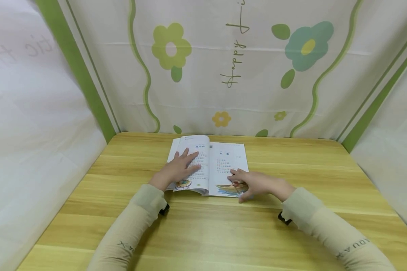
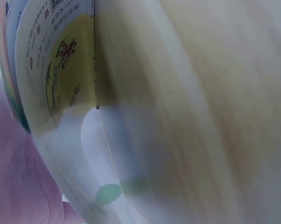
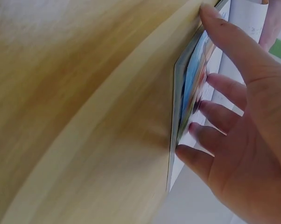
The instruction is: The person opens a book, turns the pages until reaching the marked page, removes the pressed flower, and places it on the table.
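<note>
An open book (image 1: pixel 228 162) with printed text and coloured pictures lies on the wooden table. My left hand (image 1: pixel 178 169) rests with spread fingers on its left page, which bulges up near the spine. On the right page, at its lower right corner, my right hand (image 1: pixel 257 183) touches the paper beside a boat picture (image 1: pixel 225 189). The right wrist view shows the right thumb (image 3: pixel 229 39) and fingertips along the book's edge. In the left wrist view, a curved page with a yellow picture (image 2: pixel 68 60) stands out past the left hand (image 2: pixel 19 172).
The wooden table (image 1: pixel 217 233) has rounded far corners. Behind it hangs a white cloth (image 1: pixel 196 94) with flowers and lettering, and white cloth sides (image 1: pixel 37 131) flank the table. Dark straps (image 1: pixel 285 218) show at both wrists, below light sleeves.
</note>
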Demonstrator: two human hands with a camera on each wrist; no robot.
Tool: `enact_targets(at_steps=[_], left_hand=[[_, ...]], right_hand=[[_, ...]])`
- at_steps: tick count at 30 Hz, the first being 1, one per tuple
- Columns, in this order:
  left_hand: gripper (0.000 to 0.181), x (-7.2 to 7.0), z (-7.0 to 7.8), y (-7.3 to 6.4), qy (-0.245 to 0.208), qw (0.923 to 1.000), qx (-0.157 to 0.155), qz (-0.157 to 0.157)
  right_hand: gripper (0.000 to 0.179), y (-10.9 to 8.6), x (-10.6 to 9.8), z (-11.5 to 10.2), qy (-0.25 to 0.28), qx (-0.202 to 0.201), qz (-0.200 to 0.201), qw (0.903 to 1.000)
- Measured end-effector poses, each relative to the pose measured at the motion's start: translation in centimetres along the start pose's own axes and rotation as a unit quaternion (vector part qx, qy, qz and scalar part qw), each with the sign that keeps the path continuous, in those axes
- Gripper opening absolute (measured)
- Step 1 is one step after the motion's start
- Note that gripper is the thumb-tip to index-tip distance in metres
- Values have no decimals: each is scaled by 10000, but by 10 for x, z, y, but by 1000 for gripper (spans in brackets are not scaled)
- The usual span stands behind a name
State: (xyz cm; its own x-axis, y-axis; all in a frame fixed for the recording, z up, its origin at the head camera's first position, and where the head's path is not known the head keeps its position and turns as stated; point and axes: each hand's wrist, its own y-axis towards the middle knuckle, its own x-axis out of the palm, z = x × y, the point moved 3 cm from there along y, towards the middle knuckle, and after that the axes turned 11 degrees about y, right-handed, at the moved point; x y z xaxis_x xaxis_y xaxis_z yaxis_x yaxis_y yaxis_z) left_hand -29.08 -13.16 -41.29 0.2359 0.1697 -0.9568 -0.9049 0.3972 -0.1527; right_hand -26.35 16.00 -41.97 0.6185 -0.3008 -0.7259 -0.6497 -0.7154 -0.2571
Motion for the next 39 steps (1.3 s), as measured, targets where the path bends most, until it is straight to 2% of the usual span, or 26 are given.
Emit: enact_targets(at_steps=[6, 16, 21, 31, 39], left_hand=[[79, 1, 0, -2, 151, 9997, -159, -105], [83, 2, -1, -4, 233, 9995, -189, -65], [85, 2, -1, -4, 200, 9996, -178, -27], [86, -1, -1, -3, 106, 9998, -121, -123], [74, -1, 0, -4, -113, 9994, 211, -247]], right_hand=[[76, -4, -3, 4, 267, 65, -187, 9994], [65, -8, -8, 3, 199, -143, -374, 9990], [67, -11, -10, 4, 291, -80, -435, 9986], [69, -13, -10, 6, 213, -193, -359, 9989], [56, -13, -12, 8, 14, -317, -43, 9995]])
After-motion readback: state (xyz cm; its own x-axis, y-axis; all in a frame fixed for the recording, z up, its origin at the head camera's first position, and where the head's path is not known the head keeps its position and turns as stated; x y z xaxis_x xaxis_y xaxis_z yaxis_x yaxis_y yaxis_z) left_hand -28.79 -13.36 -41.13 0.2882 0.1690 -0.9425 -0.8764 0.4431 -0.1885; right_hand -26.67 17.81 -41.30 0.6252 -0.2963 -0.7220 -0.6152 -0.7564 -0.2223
